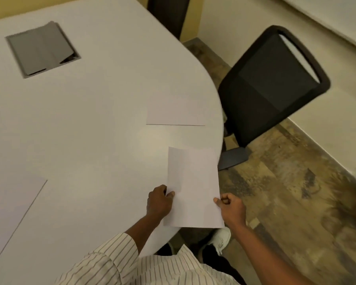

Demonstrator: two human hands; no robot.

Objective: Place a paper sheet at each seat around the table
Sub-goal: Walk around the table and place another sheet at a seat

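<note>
I hold a white paper sheet (193, 186) above the near right edge of the white table (86, 124). My left hand (159, 202) pinches its left edge and my right hand (231, 207) pinches its right edge. A second sheet (177, 111) lies flat on the table in front of the black mesh chair (273, 85). A third sheet (10, 214) lies flat at the table's near left.
A grey cable hatch (42, 49) is set into the tabletop at the far left. Another dark chair back (169, 13) stands at the table's far end. Patterned floor (286, 202) and a pale wall lie to the right. My white shoe (220, 237) shows below the table edge.
</note>
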